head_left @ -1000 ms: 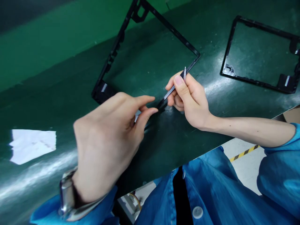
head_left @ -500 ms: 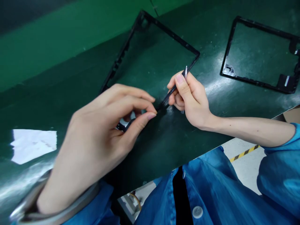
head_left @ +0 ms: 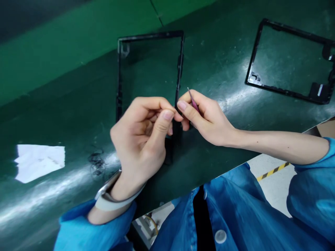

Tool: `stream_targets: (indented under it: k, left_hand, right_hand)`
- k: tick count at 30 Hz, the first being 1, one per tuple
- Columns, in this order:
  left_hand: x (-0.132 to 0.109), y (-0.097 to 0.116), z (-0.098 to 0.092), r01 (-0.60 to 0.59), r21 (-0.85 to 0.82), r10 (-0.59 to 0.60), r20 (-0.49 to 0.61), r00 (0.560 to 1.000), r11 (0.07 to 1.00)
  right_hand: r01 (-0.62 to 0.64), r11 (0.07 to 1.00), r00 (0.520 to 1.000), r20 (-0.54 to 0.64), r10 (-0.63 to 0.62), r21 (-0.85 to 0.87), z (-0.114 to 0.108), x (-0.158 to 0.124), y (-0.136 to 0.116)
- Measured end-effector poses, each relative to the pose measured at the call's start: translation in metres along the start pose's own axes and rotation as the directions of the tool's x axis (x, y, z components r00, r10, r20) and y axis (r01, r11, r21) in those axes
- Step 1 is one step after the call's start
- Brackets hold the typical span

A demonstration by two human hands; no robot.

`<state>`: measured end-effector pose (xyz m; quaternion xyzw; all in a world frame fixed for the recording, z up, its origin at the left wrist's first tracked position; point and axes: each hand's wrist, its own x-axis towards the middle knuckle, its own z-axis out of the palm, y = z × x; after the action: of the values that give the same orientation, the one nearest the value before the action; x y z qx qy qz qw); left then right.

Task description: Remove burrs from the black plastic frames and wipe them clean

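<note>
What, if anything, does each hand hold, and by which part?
Right hand: a tool, behind its exposed tip. Left hand: cannot be told.

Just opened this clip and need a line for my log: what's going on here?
A person has both bare hands over the near part of a black frame at a green table. The right hand holds a slim, purplish pointed tool, tip up. The left hand is close beside it, thumb and forefinger together; whether they pinch anything cannot be made out. A second frame lies apart to the right, and white paper and dark strands lie to the left.
</note>
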<state>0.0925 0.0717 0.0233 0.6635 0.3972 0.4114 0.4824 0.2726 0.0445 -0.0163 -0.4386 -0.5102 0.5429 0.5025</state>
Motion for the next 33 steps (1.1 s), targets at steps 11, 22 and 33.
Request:
stream_targets:
  k: [11, 22, 33]
  left_hand:
    - [-0.014, 0.005, -0.001, 0.063, 0.210, -0.078, 0.064, 0.995, 0.976]
    - [-0.004, 0.017, -0.018, -0.355, 0.705, 0.221, 0.279, 0.935, 0.614]
    - [-0.002, 0.036, -0.037, -0.354, 0.696, 0.089, 0.387, 0.918, 0.625]
  right_hand:
    - [0.012, 1.000, 0.987, -0.158, -0.009, 0.016, 0.003, -0.001, 0.006]
    - [0.084, 0.996, 0.981, -0.178, -0.076, 0.036, 0.005, -0.003, 0.006]
    - [0.059, 0.980, 0.976, -0.216, -0.016, 0.192, 0.004, -0.002, 0.011]
